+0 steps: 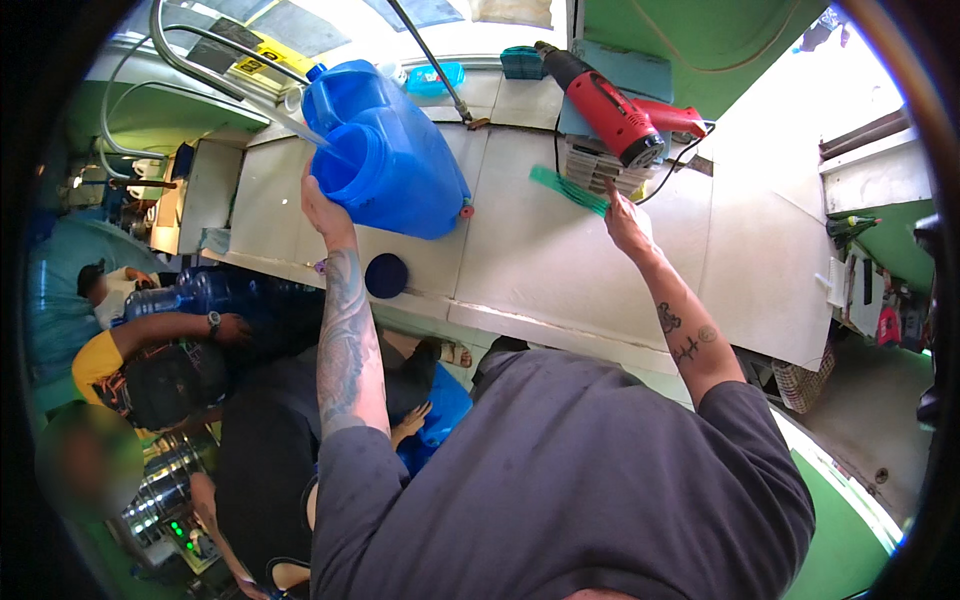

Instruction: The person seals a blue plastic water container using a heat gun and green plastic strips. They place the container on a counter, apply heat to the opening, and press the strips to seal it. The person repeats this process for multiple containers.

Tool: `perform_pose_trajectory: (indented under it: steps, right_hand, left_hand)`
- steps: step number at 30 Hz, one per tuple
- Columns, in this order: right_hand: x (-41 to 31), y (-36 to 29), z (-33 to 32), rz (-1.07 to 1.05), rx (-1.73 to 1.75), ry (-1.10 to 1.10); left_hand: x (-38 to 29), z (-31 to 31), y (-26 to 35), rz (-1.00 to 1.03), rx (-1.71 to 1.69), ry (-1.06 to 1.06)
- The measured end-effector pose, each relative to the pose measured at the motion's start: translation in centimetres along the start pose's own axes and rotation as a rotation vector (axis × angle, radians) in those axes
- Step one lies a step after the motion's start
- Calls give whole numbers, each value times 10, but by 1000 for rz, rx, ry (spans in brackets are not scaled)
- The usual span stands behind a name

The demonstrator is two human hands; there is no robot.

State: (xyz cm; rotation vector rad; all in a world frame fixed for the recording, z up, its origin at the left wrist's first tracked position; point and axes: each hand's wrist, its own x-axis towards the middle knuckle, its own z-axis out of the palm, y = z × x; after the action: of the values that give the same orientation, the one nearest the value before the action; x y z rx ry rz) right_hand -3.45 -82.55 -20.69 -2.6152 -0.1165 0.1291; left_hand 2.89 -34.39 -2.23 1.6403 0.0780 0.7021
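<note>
My left hand (324, 206) grips the rim of a large blue plastic water jug (420, 165) from its near left side. The jug is tilted on the counter, its wide mouth facing me. A stream of water (289, 120) runs from a bent metal spout (180, 67) into that mouth. Over to the right, my right hand (628, 225) has its fingers on one end of a green, ribbed, flat strip (568, 190), perhaps plastic. Its index finger points towards a light-coloured box (600, 166) below a red heat gun (611, 109). A round dark blue cap (386, 275) lies near the counter's front edge.
The pale counter (540, 262) runs across in front of me. Near the window are a turquoise container (435, 78) and a thin metal rod (427, 56). A black cord (679, 161) trails from the heat gun. People and blue water bottles (195, 292) crowd the lower left.
</note>
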Motion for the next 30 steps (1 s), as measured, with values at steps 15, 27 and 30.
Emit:
perform_pose_trajectory:
  steps: [15, 27, 30]
  right_hand:
    - [-69, -45, -39, -76, 3, -273]
    - [-29, -43, -82, -121, 17, -387]
    - [-28, -36, -88, 27, 302, -242]
  left_hand:
    - [-1, 4, 9, 20, 87, 21]
    - [-2, 6, 14, 24, 75, 22]
    - [-2, 5, 12, 20, 71, 24]
